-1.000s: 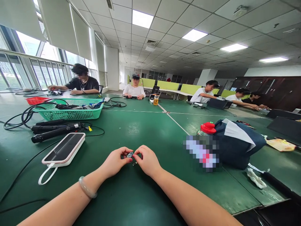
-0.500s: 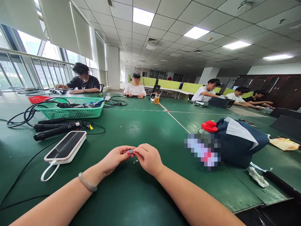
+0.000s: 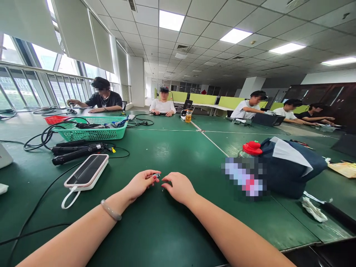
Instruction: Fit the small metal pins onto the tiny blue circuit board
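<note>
Between the thumb and fingers of my left hand [image 3: 144, 183] is a small silver-and-dark piece [image 3: 157, 175]; it is too small for me to tell its kind. My right hand [image 3: 178, 187] is just to the right of that piece, apart from it. Its thumb and index finger are spread with nothing visible between them. A tiny light bit [image 3: 162, 190] shows under the right thumb, mostly hidden by the hand. Both hands are low over the green table [image 3: 155, 230].
On the left are a white-cased phone [image 3: 87, 171] with a strap, black handles [image 3: 79, 152], a green basket [image 3: 91, 133] of cables and a red tray [image 3: 55, 119]. At right stand a red-lidded jar [image 3: 251, 149] and a dark blue bag [image 3: 289, 170]. Several people sit farther off.
My right hand has let go of the small piece and drawn slightly right, its fingers parting. My left hand keeps the piece. The view has turned a little left.
</note>
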`<state>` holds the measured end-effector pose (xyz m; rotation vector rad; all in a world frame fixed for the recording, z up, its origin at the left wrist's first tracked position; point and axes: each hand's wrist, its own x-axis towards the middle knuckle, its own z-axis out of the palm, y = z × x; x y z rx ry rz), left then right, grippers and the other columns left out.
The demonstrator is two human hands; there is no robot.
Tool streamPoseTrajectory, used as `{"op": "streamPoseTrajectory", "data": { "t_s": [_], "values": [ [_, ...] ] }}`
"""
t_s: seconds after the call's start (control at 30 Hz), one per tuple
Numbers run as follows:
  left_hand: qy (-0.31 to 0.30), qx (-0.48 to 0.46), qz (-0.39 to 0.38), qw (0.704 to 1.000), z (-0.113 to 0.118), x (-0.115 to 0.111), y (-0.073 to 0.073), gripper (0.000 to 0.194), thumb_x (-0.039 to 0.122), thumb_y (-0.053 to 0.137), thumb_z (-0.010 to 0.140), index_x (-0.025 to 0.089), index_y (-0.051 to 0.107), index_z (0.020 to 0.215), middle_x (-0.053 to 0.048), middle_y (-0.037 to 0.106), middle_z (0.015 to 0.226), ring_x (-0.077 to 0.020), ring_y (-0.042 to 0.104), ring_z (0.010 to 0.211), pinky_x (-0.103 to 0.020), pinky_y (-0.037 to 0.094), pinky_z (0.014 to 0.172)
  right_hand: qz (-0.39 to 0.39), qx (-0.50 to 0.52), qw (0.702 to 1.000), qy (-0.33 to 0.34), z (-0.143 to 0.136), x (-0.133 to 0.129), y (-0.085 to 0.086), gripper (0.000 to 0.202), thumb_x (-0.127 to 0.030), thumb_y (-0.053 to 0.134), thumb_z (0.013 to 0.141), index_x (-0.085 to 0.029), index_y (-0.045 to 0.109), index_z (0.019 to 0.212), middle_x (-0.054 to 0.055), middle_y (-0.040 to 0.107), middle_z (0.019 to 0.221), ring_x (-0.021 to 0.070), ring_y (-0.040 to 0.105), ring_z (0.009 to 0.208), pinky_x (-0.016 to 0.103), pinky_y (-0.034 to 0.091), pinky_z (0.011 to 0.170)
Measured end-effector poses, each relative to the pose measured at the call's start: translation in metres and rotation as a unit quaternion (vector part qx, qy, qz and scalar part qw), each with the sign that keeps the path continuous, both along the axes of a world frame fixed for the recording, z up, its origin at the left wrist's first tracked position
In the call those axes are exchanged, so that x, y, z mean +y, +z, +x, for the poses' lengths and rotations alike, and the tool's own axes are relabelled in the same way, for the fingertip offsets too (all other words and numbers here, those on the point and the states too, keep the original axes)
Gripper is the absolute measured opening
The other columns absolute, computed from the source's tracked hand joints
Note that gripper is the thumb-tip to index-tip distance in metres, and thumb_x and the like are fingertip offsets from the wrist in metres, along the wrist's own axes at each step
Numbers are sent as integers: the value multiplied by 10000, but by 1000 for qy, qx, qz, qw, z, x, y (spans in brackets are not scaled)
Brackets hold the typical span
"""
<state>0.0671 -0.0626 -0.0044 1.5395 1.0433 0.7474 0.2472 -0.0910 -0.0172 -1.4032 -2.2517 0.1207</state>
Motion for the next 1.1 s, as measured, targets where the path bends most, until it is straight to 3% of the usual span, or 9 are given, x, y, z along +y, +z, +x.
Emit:
{"op": "streamPoseTrajectory", "data": {
  "t_s": [0.13,0.4,0.63,0.73,0.87,1.1],
  "values": [
    [2,15,1,1000,0,1,-1,454,381,551,724,123,554,1098,-32,601,809,-98,447,621,-226,345,564,-35,-1,998,46,-4,0,-6,192,-312,670,752,-228,678,926,22,638,909,171,545,896,273,421,803],
    [-22,46,20,999,1,-2,-1,441,366,535,735,113,552,1096,-22,590,753,-110,459,631,-241,368,585,-30,0,998,54,-11,1,-8,35,-203,652,768,-202,658,733,6,611,766,143,537,800,247,413,741],
    [-31,74,24,996,1,-3,3,478,399,543,725,123,553,1114,-29,606,771,-118,468,640,-247,372,596,-72,38,994,74,-5,6,-6,87,-148,604,783,-197,673,767,9,624,784,137,547,808,239,405,761],
    [-30,73,17,997,0,-2,2,516,436,550,717,132,549,1134,-43,622,815,-120,473,641,-247,367,586,-113,82,989,53,5,10,-4,146,-120,585,779,-209,683,840,7,627,825,118,558,767,220,414,726],
    [-20,66,11,998,0,-1,-1,533,458,547,714,138,549,1142,-50,626,832,-123,478,639,-255,376,594,-140,94,985,19,15,13,-3,90,-207,684,710,-209,691,800,-1,606,767,120,544,704,214,403,639],
    [-35,81,31,996,0,3,-8,479,407,487,757,130,544,1144,-38,621,806,-126,486,655,-263,405,641,-121,59,991,17,6,9,-3,44,-188,667,723,-200,654,682,-9,572,712,111,516,679,205,369,616]
  ]
}}
